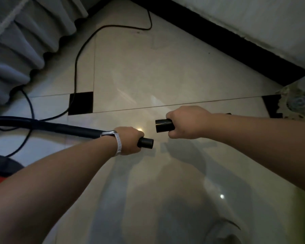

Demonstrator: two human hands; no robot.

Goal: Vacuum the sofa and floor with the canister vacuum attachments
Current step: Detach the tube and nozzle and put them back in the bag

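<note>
Head view: the left hand [128,140] is closed around the black hose end [145,143], the right hand [187,122] around a black tube attachment [164,126]. The two open ends face each other, just apart, above the tiled floor [139,71].

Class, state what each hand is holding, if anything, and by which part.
The left hand grips the vacuum hose just behind its black end cuff. The right hand grips a separate black tube near its open end. The two pieces are apart.

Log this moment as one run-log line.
left hand: grips hose end | right hand: grips black tube | ends: apart, unjoined | over: tiled floor
</note>
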